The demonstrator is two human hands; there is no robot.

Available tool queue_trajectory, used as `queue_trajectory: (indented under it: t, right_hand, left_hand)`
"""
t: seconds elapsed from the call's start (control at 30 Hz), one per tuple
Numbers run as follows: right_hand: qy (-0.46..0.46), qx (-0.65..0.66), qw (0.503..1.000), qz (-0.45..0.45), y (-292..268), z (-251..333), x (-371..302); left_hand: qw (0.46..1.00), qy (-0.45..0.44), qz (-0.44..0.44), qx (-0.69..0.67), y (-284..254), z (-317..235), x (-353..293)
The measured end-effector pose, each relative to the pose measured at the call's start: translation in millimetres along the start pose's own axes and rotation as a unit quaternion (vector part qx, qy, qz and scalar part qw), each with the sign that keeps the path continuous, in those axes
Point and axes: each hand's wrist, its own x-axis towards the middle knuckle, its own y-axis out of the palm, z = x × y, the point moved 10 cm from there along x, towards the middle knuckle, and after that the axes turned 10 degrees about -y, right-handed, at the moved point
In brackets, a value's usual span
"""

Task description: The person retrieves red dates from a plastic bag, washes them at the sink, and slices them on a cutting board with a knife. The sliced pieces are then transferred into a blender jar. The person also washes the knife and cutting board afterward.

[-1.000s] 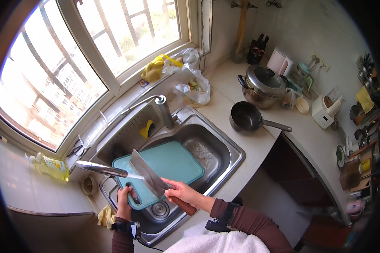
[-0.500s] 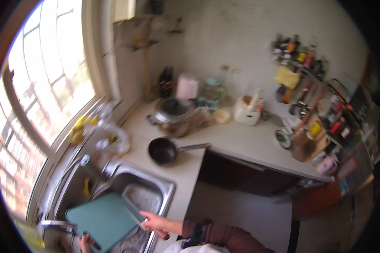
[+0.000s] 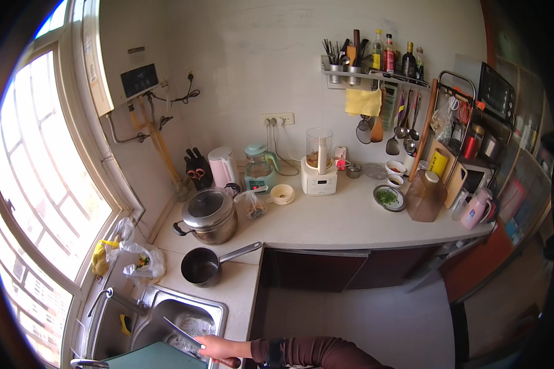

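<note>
My right hand (image 3: 220,347) is closed round the handle of a kitchen knife (image 3: 181,333), held over the right basin of the steel sink (image 3: 220,307). The blade points to the far left. Beside the knife, at the lower edge, lies the upper part of a green cutting board (image 3: 151,357), tilted over the sink. The rest of the board is cut off by the picture's edge. My left hand is out of sight.
A black saucepan (image 3: 200,267) stands beyond the sink, its handle pointing right. Behind it are a large lidded pot (image 3: 210,215) and a food processor (image 3: 319,178). A plate of chopped greens (image 3: 388,197) sits farther right. Plastic bags (image 3: 143,263) lie by the window.
The view has swung up and to the right, so sink and board sit lower in the picture. My left hand, earlier at the board's edge, has left the view. My right hand still grips the knife.
</note>
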Motion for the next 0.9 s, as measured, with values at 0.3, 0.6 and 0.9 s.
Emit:
queue_trajectory:
  t: [0.3,0.6,0.9]
  right_hand:
    - [0.007,0.189,0.982,0.006,-19,7,-11]
    - [-0.302,0.053,0.951,0.021,-50,104,-70]
    - [-0.188,-0.143,0.972,-0.01,-55,107,-109]
  left_hand:
    - [0.975,0.15,0.031,0.16,40,-127,-113]
    - [0.972,0.174,0.059,0.147,55,-180,-160]
    - [0.98,0.137,0.032,0.138,-1,-145,-196]
